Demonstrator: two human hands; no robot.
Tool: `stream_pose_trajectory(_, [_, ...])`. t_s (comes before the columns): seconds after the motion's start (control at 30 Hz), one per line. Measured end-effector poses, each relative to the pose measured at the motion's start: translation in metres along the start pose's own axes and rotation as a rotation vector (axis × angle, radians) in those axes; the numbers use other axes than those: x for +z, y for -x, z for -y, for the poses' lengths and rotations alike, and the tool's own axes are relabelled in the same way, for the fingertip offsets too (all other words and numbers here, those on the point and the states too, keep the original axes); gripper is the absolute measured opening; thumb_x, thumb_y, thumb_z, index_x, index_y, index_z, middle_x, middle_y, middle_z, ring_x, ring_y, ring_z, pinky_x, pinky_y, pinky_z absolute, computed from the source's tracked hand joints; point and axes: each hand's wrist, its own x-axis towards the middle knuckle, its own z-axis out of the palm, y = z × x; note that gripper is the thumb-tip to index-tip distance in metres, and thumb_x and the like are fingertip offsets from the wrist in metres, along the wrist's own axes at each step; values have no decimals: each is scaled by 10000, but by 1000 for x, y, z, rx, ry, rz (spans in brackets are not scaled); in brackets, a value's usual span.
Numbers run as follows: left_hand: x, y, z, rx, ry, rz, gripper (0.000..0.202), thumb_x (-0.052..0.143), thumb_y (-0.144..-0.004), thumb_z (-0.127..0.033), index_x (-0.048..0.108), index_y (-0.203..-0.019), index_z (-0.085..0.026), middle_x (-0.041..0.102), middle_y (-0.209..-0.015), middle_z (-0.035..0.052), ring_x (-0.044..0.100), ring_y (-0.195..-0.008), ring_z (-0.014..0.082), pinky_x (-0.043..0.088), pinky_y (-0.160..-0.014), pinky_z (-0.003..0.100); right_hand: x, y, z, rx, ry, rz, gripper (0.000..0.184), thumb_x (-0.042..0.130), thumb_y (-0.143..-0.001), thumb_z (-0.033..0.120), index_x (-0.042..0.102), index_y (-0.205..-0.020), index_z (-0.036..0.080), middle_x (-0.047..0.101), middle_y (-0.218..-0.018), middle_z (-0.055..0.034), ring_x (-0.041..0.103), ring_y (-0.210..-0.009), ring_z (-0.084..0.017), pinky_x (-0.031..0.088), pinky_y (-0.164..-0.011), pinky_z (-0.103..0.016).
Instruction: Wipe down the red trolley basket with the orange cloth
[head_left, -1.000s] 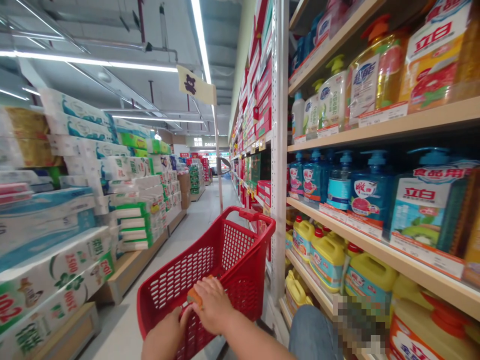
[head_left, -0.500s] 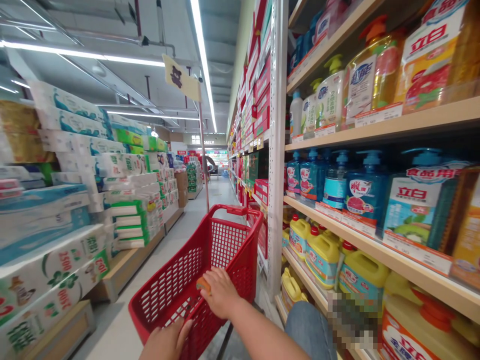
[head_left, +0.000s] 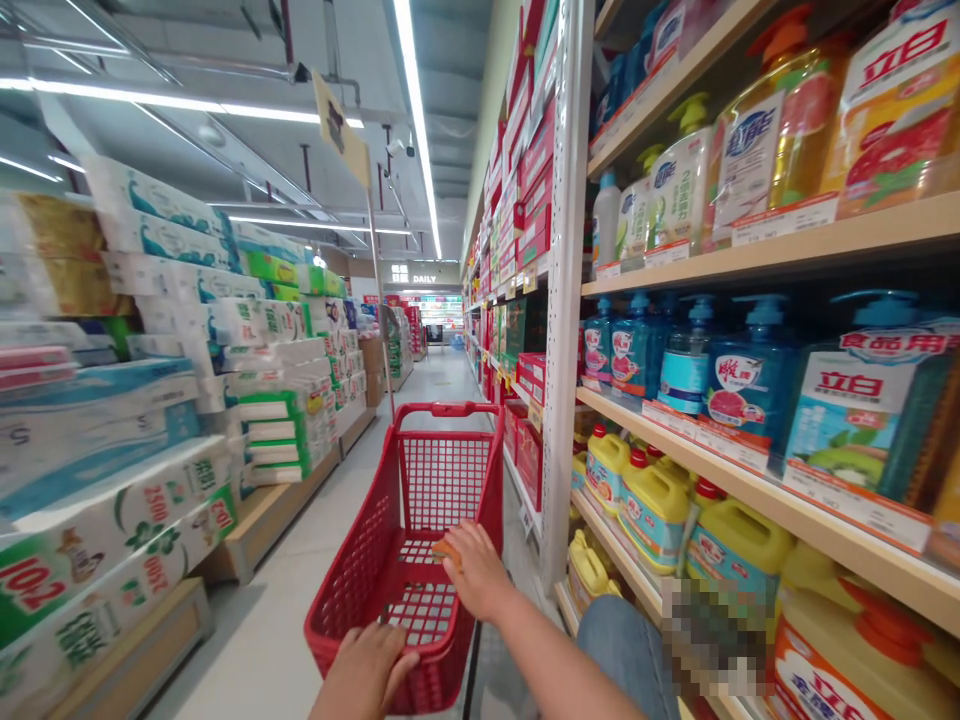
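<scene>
A red plastic-mesh shopping cart basket (head_left: 446, 490) stands before me, pointing down the aisle. My right hand (head_left: 476, 570) sits on its near side, closed around a small orange object (head_left: 448, 550) that is mostly hidden by my fingers. Lower down, my left hand (head_left: 364, 675) grips the near rim of the basket at the bottom of the view. Nothing shows lying on the basket's mesh floor (head_left: 424, 610).
Shelves on the right hold blue pump bottles (head_left: 739, 365) and yellow jugs (head_left: 652, 515). Stacked tissue packs (head_left: 150, 480) line the left. A pale floor aisle (head_left: 300, 570) runs between them. My denim-covered knee (head_left: 626, 650) shows at the lower right, near the shelf.
The basket has swung from leaning right to pointing straight down the aisle, and the view has moved forward along it. Both hands stay on the basket.
</scene>
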Motion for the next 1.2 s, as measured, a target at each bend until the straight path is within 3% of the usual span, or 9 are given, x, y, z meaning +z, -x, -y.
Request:
stream_pose_trajectory(0.2, [3, -11, -16, -12, 3, 34, 468, 211, -959, -448, 624, -936, -228, 678, -936, 65, 589, -888, 209, 370, -777, 347, -22, 44, 13, -162, -46, 88, 443, 432, -950, 380, 425, -1374, 253, 468, -1407, -15, 295, -1366, -173, 208, -1151, -422])
stream_pose_trajectory(0.3, [-5, -15, -18, -69, -34, 78, 481, 213, -956, -458, 629, -916, -220, 677, -936, 72, 591, -898, 214, 362, -785, 345, -29, 55, 9, -129, -22, 72, 435, 407, -960, 353, 412, -1384, 255, 441, -1427, -21, 287, -1372, -181, 229, -1142, -446])
stream_pose_trajectory(0.5, [-4, -24, -30, -201, -124, 105, 476, 220, -961, -435, 639, -921, -211, 689, -948, 83, 601, -931, 238, 358, -799, 369, 7, 59, 11, 30, 49, -107, 474, 458, -927, 314, 426, -1382, 185, 437, -1425, -76, 308, -1363, -246, 258, -1129, -501])
stream_pose_trajectory(0.57, [2, -26, -33, -175, -120, 85, 477, 212, -963, -428, 634, -917, -210, 689, -938, 81, 606, -921, 238, 364, -792, 372, 14, 64, 11, 10, 48, -107, 495, 479, -917, 322, 415, -1390, 190, 436, -1427, -69, 331, -1351, -244, 273, -1128, -488])
stream_pose_trajectory(0.73, [17, -19, -24, -72, -91, -50, 447, 232, -957, -438, 618, -933, -215, 686, -925, 83, 610, -872, 216, 386, -790, 359, 9, 66, -8, 18, 63, -155, 444, 455, -931, 306, 444, -1369, 236, 491, -1384, -48, 385, -1321, -221, 311, -1113, -469])
stream_pose_trajectory(0.87, [26, -23, -33, -129, -112, -60, 453, 205, -965, -351, 619, -877, -188, 681, -870, 98, 613, -826, 221, 389, -790, 378, 25, 63, -5, 127, 90, -261, 430, 440, -935, 312, 465, -1354, 220, 487, -1384, -74, 366, -1332, -248, 309, -1101, -509])
stream_pose_trajectory(0.93, [25, -27, -39, -135, -103, -5, 437, 200, -962, -290, 618, -902, -179, 678, -878, 97, 615, -844, 220, 391, -790, 376, 36, 64, 3, 91, 71, -238, 452, 452, -932, 339, 442, -1372, 235, 477, -1395, -61, 366, -1332, -245, 306, -1105, -499])
stream_pose_trajectory(1.03, [14, -30, -37, -35, -51, 57, 393, 237, -956, -291, 614, -914, -191, 674, -893, 83, 606, -858, 213, 401, -804, 368, 39, 68, 3, 29, 43, -196, 456, 450, -939, 358, 423, -1383, 258, 476, -1398, -32, 377, -1326, -224, 310, -1110, -464])
stream_pose_trajectory(1.2, [9, -29, -27, 112, -59, -82, 375, 278, -958, -320, 612, -825, -214, 652, -845, 38, 559, -881, 195, 298, -1023, 440, 31, 61, -19, 118, 82, -241, 424, 409, -952, 312, 453, -1359, 202, 483, -1387, -76, 366, -1332, -240, 315, -1097, -506])
